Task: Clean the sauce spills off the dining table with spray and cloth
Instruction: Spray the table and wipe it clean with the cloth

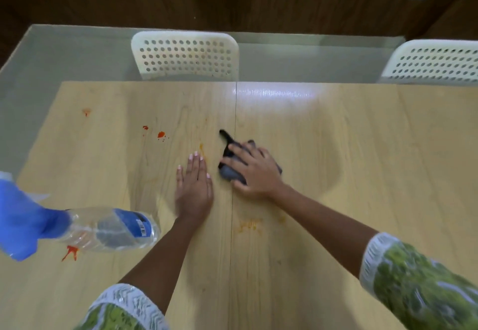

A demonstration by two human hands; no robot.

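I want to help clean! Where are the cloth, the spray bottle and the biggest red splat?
cloth (229, 172): head view, grey folded edge.
spray bottle (113, 229): head view, clear body.
red splat (70, 252): head view, its middle.

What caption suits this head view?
Right hand wipes the table with a dark cloth, sauce spots remaining.

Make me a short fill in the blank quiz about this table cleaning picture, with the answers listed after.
1. The right hand presses a dark ___ onto the table.
2. The left hand lies ___ on the wood, holding nothing.
3. The spray bottle has a ___ trigger head.
4. The red sauce spots lie on the person's ___ side.

Missing words: cloth; flat; blue; left
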